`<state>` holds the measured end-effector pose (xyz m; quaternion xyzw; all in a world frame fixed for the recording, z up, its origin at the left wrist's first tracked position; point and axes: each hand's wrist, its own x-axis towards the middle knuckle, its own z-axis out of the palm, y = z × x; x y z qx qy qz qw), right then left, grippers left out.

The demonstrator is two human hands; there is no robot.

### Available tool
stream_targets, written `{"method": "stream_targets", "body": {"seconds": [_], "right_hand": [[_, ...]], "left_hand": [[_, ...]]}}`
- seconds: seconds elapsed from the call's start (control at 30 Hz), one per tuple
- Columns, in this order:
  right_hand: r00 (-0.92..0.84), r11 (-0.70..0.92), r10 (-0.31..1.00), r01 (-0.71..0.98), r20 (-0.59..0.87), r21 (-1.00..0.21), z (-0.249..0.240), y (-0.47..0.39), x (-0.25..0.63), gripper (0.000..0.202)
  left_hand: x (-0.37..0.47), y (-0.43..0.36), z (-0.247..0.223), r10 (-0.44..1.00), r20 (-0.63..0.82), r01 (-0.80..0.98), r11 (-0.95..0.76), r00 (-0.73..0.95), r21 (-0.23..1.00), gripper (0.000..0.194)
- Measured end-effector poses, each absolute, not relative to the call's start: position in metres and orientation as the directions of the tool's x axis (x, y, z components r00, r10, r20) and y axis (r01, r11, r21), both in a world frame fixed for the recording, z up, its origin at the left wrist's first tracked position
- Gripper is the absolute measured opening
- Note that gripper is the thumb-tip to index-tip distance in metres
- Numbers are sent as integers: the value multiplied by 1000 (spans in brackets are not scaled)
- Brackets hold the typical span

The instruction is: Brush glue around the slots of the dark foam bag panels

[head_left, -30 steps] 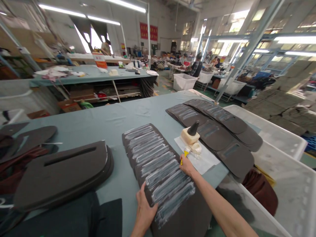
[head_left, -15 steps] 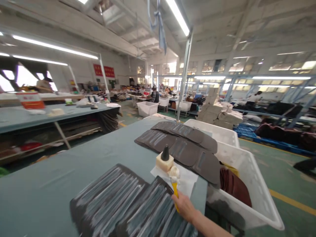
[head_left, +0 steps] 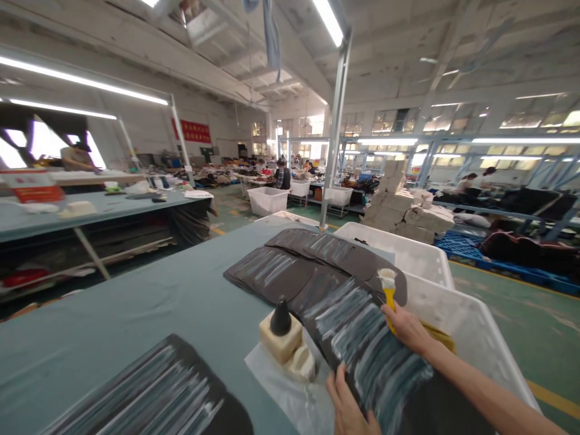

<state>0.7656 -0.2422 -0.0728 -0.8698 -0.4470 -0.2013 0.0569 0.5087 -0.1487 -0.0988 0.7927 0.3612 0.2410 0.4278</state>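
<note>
Since the half-second-ago frame: the long fan of dark grey, overlapping flat panels streaked with white (head_left: 376, 347) has gone right, out of the front of the table, and now reaches over the near end of the stacked dark grey panels with rounded ends (head_left: 267, 272). The flat paint-type brush with yellow handle and pale bristles (head_left: 388, 296) was down at the cream block; now it's up at the right, bristles upward. Left hand (head_left: 348, 403) has come into view. A second streaked dark grey panel group (head_left: 158, 389) stays on the blue-green covered table (head_left: 145, 302), lower left, well apart from the first.

Hands vs. panels: the fan lies between them. Right hand (head_left: 406, 329) pinches the brush handle at the fan's far right edge; can't tell if it also grips the panels. Left hand has its fingers slightly spread against the near left edge; can't tell whether it's clamped, bottom of frame cuts it off.

The cream blocky container with black cone top (head_left: 281, 338) stands left of the fan on a white sheet (head_left: 265, 370). White plastic bin (head_left: 487, 347) sits right of the table, behind the right forearm.
</note>
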Motion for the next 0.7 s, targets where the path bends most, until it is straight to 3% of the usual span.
{"method": "stream_targets", "body": {"seconds": [0.27,0.47,0.7], "right_hand": [[368,-393,874,919,318,16,-58,-71,942,22],[287,-276,935,958,211,-78,-66,27,981,29],[216,-188,955,971,205,-149,-104,71,1004,32]], "left_hand": [[666,-38,-84,890,180,424,-366,418,828,63],[706,26,-94,938,198,497,-320,283,806,57],[721,56,-128,969,101,634,-224,225,740,56]]}}
